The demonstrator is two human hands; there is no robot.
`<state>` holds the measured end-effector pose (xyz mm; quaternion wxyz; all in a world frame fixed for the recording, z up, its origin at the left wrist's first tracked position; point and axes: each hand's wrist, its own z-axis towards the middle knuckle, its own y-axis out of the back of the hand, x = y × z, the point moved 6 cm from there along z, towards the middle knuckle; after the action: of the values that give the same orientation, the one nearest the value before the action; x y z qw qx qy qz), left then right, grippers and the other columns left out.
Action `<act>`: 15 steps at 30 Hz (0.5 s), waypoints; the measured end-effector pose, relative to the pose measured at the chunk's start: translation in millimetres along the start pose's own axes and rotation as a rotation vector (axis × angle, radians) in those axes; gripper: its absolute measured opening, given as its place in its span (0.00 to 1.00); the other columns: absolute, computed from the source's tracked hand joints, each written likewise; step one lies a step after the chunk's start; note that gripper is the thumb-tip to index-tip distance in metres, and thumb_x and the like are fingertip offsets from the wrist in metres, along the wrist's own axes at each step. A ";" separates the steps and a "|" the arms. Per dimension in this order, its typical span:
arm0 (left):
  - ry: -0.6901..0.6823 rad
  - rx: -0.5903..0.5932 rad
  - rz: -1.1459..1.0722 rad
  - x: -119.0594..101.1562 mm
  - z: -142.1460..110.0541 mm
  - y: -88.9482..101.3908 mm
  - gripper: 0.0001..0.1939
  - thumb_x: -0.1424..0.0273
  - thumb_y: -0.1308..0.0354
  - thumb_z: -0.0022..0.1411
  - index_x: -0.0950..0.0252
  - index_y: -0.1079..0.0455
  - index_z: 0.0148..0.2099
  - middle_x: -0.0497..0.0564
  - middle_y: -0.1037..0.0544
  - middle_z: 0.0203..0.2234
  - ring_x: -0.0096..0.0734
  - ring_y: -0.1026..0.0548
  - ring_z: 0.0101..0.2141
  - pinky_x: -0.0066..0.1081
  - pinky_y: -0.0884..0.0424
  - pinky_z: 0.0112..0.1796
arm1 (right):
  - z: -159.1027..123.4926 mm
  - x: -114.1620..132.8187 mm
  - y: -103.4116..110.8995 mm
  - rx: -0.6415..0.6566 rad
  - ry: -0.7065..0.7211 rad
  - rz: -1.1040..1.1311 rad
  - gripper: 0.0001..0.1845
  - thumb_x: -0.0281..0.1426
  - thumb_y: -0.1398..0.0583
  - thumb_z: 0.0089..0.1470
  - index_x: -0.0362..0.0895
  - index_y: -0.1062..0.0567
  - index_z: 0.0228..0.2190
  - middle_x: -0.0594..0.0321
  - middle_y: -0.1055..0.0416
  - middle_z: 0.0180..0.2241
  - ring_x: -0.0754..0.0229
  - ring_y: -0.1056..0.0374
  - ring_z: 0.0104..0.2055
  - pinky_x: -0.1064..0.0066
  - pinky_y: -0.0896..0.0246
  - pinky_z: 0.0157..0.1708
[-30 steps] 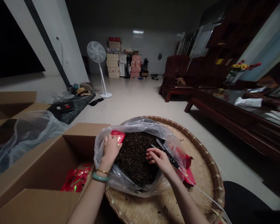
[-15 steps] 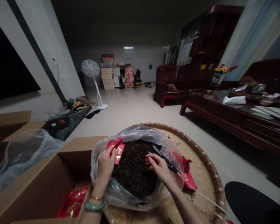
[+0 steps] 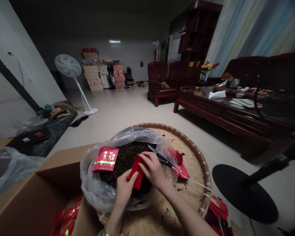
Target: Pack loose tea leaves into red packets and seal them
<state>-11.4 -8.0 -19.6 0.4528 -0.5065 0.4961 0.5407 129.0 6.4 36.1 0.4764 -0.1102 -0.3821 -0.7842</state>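
Observation:
A clear plastic bag full of dark loose tea rests on a round woven tray. My left hand and my right hand both pinch a small red packet above the tea, fingers closed on it. A second red packet with gold print lies on the bag's left rim. A black tool with a white cord lies across the bag's right edge, just behind my right hand.
An open cardboard box with several red packets stands at the left. More red packets lie on the tray's right side. A black fan base sits right. A dark wooden table and white standing fan stand behind.
My left hand left a gold-printed packet on the bag's rim and moved to the middle. Both hands now hold one red packet together. The view swung right.

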 end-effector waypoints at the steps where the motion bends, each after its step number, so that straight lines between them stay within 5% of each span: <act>1: 0.007 0.005 -0.016 0.5 -0.2 0.1 0.21 0.58 0.36 0.47 0.69 0.23 0.39 0.52 0.19 0.30 0.37 0.24 0.30 0.30 0.29 0.33 | -1.2 1.5 -0.3 -0.022 0.037 -0.027 0.20 0.27 0.45 0.57 0.48 0.32 0.52 0.53 0.30 0.43 0.53 0.35 0.46 0.58 0.34 0.45; 7: -0.010 0.016 -0.032 2.3 -1.5 2.4 0.21 0.59 0.38 0.48 0.70 0.24 0.41 0.53 0.19 0.31 0.36 0.24 0.31 0.28 0.28 0.33 | -7.7 6.7 -7.8 -0.112 0.194 -0.073 0.22 0.24 0.46 0.58 0.47 0.34 0.54 0.53 0.29 0.45 0.54 0.34 0.47 0.59 0.34 0.46; 11: -0.054 0.012 0.042 1.8 -0.9 5.4 0.20 0.60 0.40 0.51 0.69 0.23 0.41 0.53 0.19 0.31 0.36 0.24 0.30 0.28 0.28 0.32 | -7.6 -0.8 -5.7 -0.134 0.040 0.023 0.24 0.27 0.44 0.57 0.46 0.37 0.55 0.54 0.29 0.42 0.55 0.33 0.43 0.61 0.33 0.42; 15: -0.093 -0.004 0.107 0.6 -1.0 7.7 0.18 0.61 0.41 0.52 0.68 0.23 0.41 0.53 0.19 0.32 0.37 0.23 0.31 0.29 0.28 0.33 | -5.9 -2.7 -3.4 -0.119 -0.039 0.068 0.17 0.28 0.42 0.55 0.46 0.28 0.48 0.57 0.29 0.36 0.56 0.33 0.38 0.63 0.33 0.38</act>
<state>-19.0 -9.8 -19.6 0.4448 -0.4548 0.4996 0.5880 128.7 4.9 28.9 0.4878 -0.1664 -0.3401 -0.7866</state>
